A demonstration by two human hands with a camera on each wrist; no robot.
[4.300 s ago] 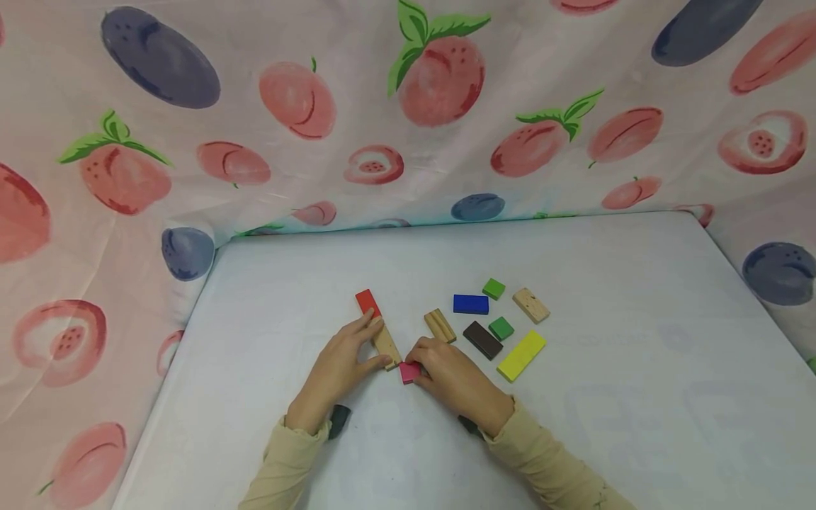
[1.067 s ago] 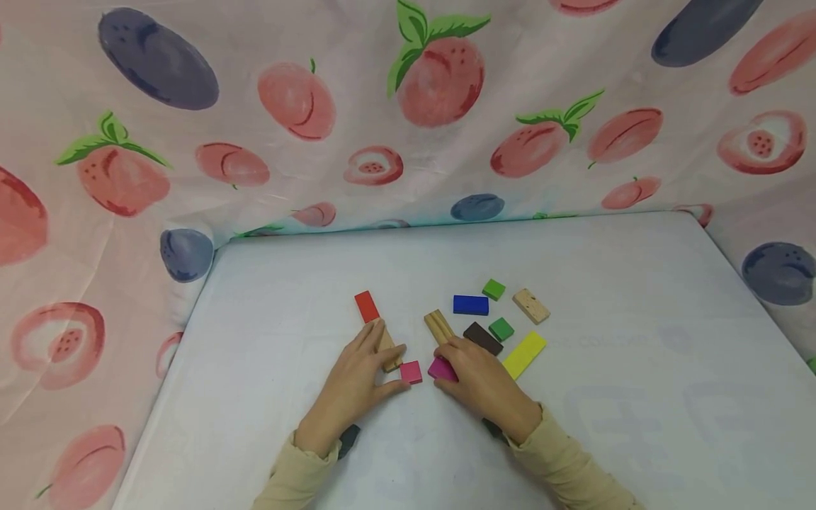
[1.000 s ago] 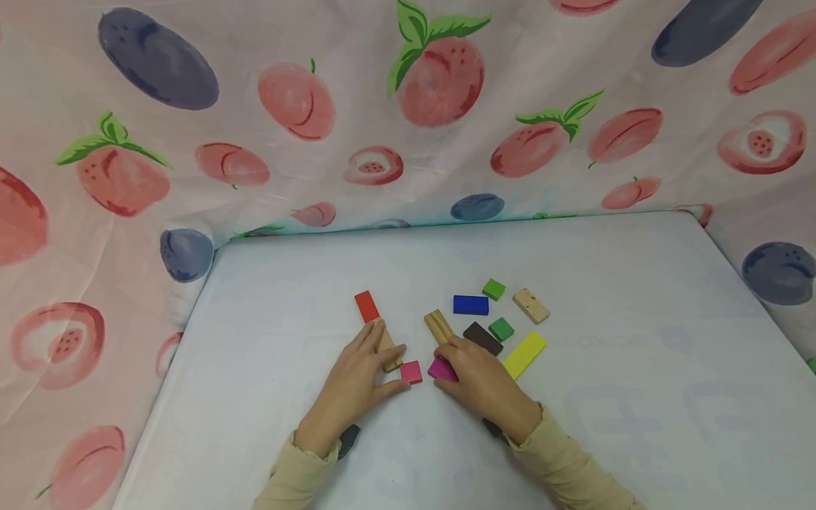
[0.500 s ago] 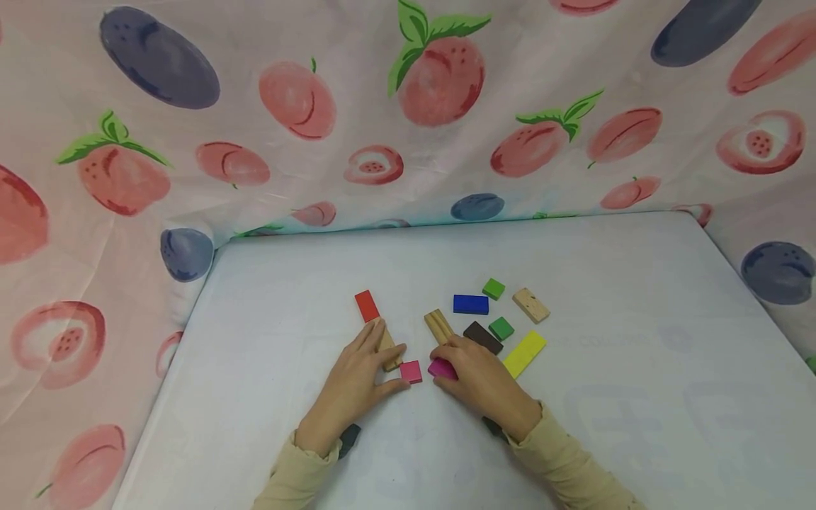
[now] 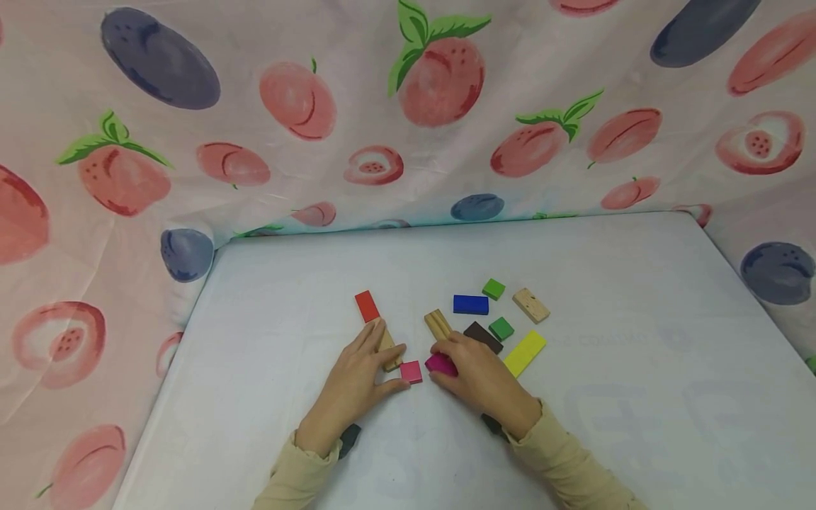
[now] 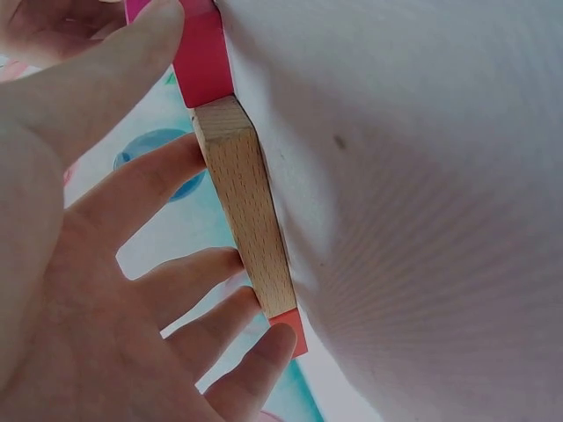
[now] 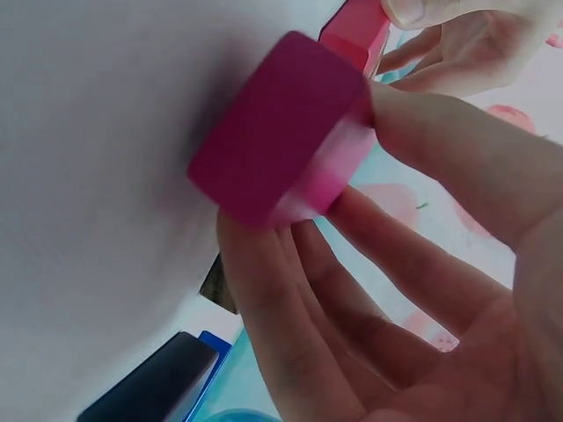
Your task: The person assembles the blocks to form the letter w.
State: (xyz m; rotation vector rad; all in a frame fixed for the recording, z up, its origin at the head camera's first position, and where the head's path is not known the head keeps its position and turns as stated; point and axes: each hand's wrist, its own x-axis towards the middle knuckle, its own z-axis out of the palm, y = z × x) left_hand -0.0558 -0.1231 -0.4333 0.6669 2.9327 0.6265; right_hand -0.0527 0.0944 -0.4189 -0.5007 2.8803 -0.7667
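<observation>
A red block [image 5: 367,306], a plain wood block [image 5: 386,343] and a small pink block [image 5: 411,372] lie end to end on the table in a slanting row. My left hand [image 5: 354,372] rests along this row with its fingers spread. In the left wrist view, fingertips touch the side of the wood block [image 6: 249,211], and the thumb lies on the pink block [image 6: 207,61]. My right hand [image 5: 481,379] pinches a magenta block [image 7: 273,132] between thumb and fingers, just right of the pink one. It is tilted in the right wrist view.
A grooved wood block [image 5: 438,325] lies just beyond my right hand. Farther right are dark brown [image 5: 483,338], blue [image 5: 471,304], yellow [image 5: 525,353], speckled wood [image 5: 531,305] and two green blocks [image 5: 501,329]. A fruit-print cloth [image 5: 382,113] rises behind the white table [image 5: 306,283].
My right hand has let go of the pink block and taken hold of the magenta block, lately shifting it slightly left. My left hand has slid nearer along the row, its thumb now at the pink block.
</observation>
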